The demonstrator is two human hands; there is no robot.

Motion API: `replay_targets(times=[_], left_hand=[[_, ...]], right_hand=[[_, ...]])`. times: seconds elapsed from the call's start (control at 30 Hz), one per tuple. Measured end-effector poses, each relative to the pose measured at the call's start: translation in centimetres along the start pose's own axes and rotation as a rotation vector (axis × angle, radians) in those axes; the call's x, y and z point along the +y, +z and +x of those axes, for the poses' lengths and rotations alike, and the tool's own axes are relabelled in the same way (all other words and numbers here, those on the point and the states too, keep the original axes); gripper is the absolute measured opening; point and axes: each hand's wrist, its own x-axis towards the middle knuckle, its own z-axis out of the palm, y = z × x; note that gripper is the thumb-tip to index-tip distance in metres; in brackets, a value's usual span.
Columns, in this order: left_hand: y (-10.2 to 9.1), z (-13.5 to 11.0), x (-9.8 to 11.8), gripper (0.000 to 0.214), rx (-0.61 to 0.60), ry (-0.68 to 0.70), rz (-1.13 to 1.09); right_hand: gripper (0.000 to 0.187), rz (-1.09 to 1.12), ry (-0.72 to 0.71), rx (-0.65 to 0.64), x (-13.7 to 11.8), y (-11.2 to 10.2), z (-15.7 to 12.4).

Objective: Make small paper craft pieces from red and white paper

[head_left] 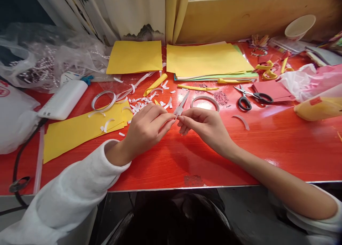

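My left hand (149,125) and my right hand (207,127) meet fingertip to fingertip above the red table. Both are closed in a pinch at the base of a thin, pale, pointed strip (182,105). Its material is unclear, and my fingers hide its lower end. Just behind my right hand lies a tape roll (205,98). White paper scraps (139,105) are scattered beyond my left hand, beside a rolled yellow paper tube (155,84). Another tape roll (93,104) rests by the yellow paper strips (82,131) at left.
Yellow sheets (133,57) and a stack of coloured paper (208,59) lie at the back. Black-handled scissors (244,103) rest by red paper (272,91) on the right. A white box-shaped device (64,98) with a black cable stands left, near plastic bags (16,120).
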Motion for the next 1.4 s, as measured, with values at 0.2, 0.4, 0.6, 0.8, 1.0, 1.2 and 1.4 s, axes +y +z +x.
replay_targets(times=[0.2, 0.4, 0.6, 0.8, 1.0, 1.2, 1.4], left_hand=[[-0.1, 0.1, 0.3, 0.01, -0.016, -0.022, -0.011], [0.0, 0.0, 0.2, 0.009, -0.033, -0.041, -0.013], [0.0, 0.0, 0.3, 0.01, -0.043, -0.075, -0.023], [0.0, 0.0, 0.7, 0.01, -0.064, -0.169, -0.088], [0.0, 0.1, 1.1, 0.01, -0.069, -0.234, -0.182], [0.0, 0.2, 1.2, 0.01, -0.08, -0.277, -0.23], [0.0, 0.1, 1.1, 0.008, -0.09, -0.31, -0.245]], right_hand=[[0.019, -0.031, -0.016, -0.002, 0.0, 0.1, 0.1], [0.017, -0.081, -0.033, -0.002, 0.2, 0.1, 0.0], [0.017, -0.084, -0.031, 0.002, 0.1, 0.1, 0.0], [0.017, -0.118, -0.044, 0.009, 0.3, 0.2, -0.1], [0.016, -0.137, -0.063, 0.009, 0.6, 0.2, -0.1], [0.018, -0.141, -0.05, 0.011, 0.6, 0.3, 0.0], [0.017, -0.139, -0.052, 0.009, 0.7, 0.3, 0.0]])
